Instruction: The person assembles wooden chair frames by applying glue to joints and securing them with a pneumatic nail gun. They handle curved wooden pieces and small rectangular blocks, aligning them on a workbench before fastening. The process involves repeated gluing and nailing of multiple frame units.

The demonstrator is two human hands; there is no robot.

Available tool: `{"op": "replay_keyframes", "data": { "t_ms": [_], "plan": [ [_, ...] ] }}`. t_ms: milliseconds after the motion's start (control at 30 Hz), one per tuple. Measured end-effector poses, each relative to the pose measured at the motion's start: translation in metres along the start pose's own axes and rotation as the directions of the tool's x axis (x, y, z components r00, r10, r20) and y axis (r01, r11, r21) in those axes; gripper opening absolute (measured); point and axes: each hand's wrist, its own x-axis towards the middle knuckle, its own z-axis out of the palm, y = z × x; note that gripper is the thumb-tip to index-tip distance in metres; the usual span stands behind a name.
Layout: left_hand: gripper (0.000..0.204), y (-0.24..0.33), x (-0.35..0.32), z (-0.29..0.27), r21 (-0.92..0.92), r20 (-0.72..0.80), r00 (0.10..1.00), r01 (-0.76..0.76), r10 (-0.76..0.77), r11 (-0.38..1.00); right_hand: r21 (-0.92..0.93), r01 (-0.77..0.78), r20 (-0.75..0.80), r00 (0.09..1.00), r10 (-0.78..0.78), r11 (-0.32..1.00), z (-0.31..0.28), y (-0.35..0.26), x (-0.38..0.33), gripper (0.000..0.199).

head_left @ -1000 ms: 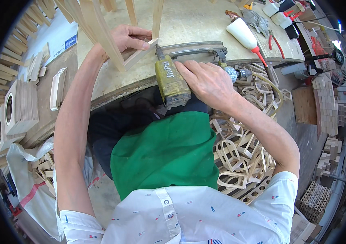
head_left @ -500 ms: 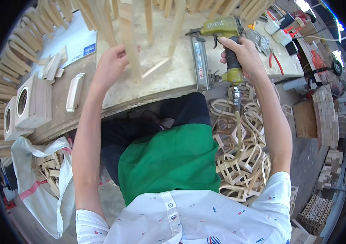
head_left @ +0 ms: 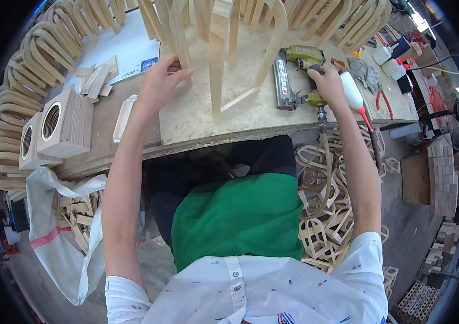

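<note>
Pale bent-wood frame (head_left: 216, 59) stands upright on our tabletop (head_left: 197, 116); our left hand (head_left: 156, 86) grips one of its slats. Our right hand (head_left: 326, 83) is closed around the olive-yellow pneumatic nail gun (head_left: 297, 73), resting just right of the frame.

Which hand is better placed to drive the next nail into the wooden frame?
Right. The right hand already grips the nail gun beside the wooden frame; the left hand is steadying a frame slat.

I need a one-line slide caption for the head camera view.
Left hand steadies a bent wooden frame while right hand holds a pneumatic nail gun.
</note>
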Motion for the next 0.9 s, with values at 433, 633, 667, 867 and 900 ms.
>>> {"op": "replay_keyframes", "data": {
  "t_ms": [433, 633, 667, 867, 900],
  "plan": [
    [0.025, 0.037, -0.083, 0.040, 0.273, -0.244, 0.957, -0.086, 0.156, 0.958, 0.540, 0.148, 0.012, 0.983, -0.184, 0.828, 0.057, -0.116, -0.125, 0.027],
    [0.028, 0.013, -0.104, -0.052, 0.618, -0.272, 0.954, 0.071, 0.129, 0.783, 0.627, 0.155, -0.007, 0.981, -0.194, 0.764, 0.066, -0.108, -0.106, 0.019],
    [0.028, 0.006, -0.107, -0.067, 0.681, -0.285, 0.955, 0.140, 0.084, 0.718, 0.641, 0.156, -0.012, 0.981, -0.195, 0.751, 0.068, -0.110, -0.102, 0.021],
    [0.026, 0.006, -0.105, -0.083, 0.681, -0.298, 0.942, 0.321, -0.153, 0.658, 0.657, 0.157, -0.044, 0.984, -0.170, 0.738, 0.065, -0.109, -0.092, 0.023],
    [0.024, 0.010, -0.108, -0.084, 0.666, -0.313, 0.939, 0.324, -0.142, 0.672, 0.613, 0.212, -0.112, 0.977, -0.182, 0.761, 0.063, -0.109, -0.099, 0.023]
  ]
}}
